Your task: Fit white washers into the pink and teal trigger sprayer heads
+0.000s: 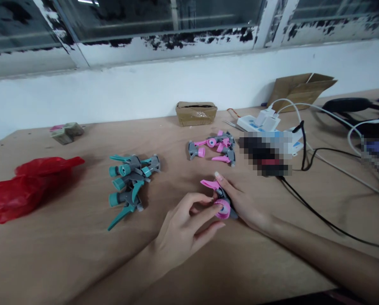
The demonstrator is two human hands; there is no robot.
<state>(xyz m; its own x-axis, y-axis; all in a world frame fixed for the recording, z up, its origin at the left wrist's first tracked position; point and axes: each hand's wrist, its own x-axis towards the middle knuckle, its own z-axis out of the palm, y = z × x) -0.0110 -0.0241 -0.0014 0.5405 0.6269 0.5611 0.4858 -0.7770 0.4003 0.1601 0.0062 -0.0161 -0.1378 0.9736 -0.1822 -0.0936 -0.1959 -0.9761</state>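
red bag: crumpled plastic bag [27, 186] at far left of the wooden surface [65, 254], well apart from the hands.
small blocks: a couple of greyish lumps [67, 132] near the back left edge; can't tell what they are.
teal pile: heap of teal-and-grey trigger sprayer heads [130, 182] left of centre, levers pointing mostly down-left, untouched.
left hand: left hand [184, 231] comes in from bottom centre, fingers curled, tips pressed on the round pink cap end of the held piece.
held piece: pink-and-grey trigger sprayer head [220, 199] sits between both hands just off the surface; long axis runs from pink lever at upper left to cap at lower right, cap facing the wearer.
right hand: right hand [240, 201] wraps the grey body from the right, index finger laid along the top toward the lever; this hand carries the grip, the left only pinches the cap.
pink pile: more pink-and-grey heads [216, 148] directly behind the hands, near, nearer the right hand.
cardboard box: small brown box [196, 112] by the wall, behind the pink pile.
power strip: white strip with plugs [261, 123] and cables to the right.
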